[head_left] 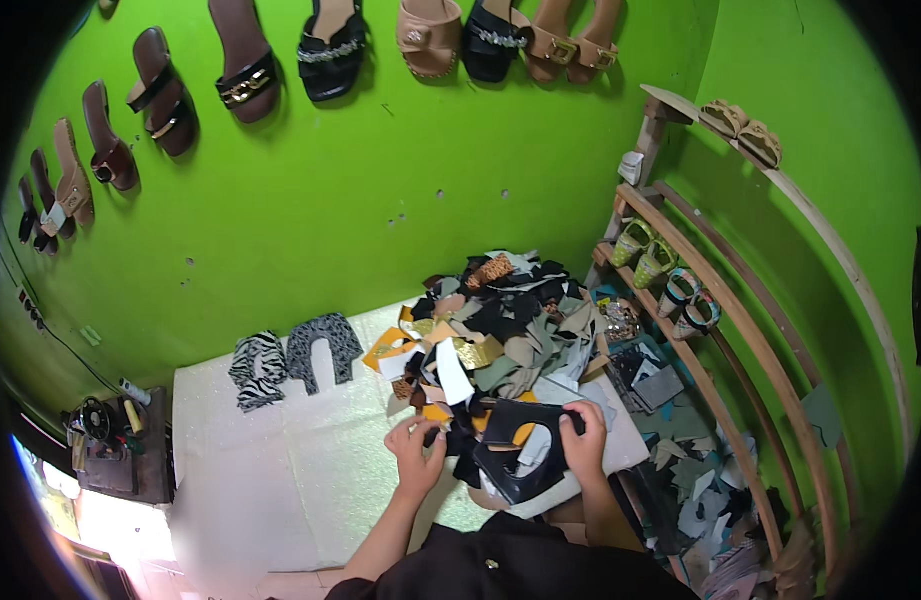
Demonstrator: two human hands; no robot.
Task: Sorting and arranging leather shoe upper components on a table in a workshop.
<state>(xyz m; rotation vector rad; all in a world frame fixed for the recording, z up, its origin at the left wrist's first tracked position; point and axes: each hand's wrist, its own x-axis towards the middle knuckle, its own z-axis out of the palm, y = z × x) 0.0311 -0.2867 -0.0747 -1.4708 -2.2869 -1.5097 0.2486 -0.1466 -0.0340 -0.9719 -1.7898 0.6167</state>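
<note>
My right hand (585, 440) is closed on the edge of a black curved leather piece (503, 422), which has a wide cut-out in its middle. Through that cut-out, pale and orange scraps show. My left hand (417, 455) is beside the leather piece with bent fingers apart, and I see nothing in it. Just beyond both hands rises a heap of leather scraps (520, 345) in black, grey, tan, white and gold. Farther left on the table lie a zebra-striped curved piece (258, 370) and a grey-black spotted curved piece (322, 350).
The pale-covered table (270, 470) meets a green wall hung with sandals (245, 75). Wooden racks (720, 270) with several shoes stand at the right, above more scraps (695, 490). A dark stand with tools (120, 450) is beyond the table's left edge.
</note>
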